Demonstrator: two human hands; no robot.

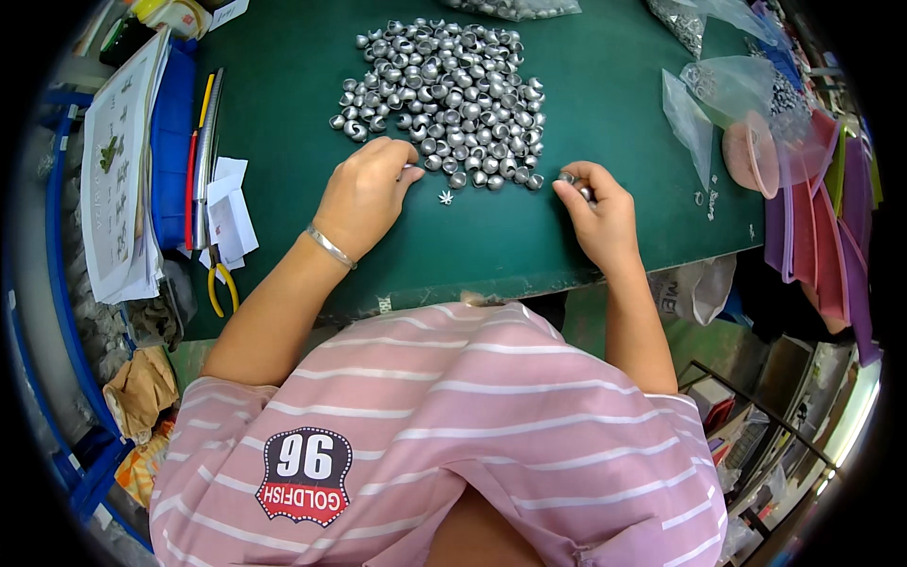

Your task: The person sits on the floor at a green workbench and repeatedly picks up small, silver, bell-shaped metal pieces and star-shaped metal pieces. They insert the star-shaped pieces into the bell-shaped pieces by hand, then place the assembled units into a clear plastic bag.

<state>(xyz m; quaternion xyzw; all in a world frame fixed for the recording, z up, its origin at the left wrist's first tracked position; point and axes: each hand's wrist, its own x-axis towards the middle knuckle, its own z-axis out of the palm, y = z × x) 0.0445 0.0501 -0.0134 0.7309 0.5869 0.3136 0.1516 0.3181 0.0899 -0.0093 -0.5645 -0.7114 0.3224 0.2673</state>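
A heap of small silver-grey metal cups, round and hollow like half shells, (453,90) lies on the green table top (283,85). My left hand (364,189) is at the heap's near left edge, thumb and forefinger pinched together; whatever sits between them is too small to name. To the right of the heap, my right hand (600,210) is curled around several of the metal cups (587,193), with one at the thumb and fingertips. A small silver leaf-shaped piece (446,197) lies on the table between my hands, touched by neither.
At the left stand a blue tray (173,142), papers (118,170), a long metal ruler-like strip (205,156) and yellow-handled pliers (222,283). Clear plastic bags (694,123), a pink round dish (751,154) and pink and purple bins (817,236) crowd the right edge.
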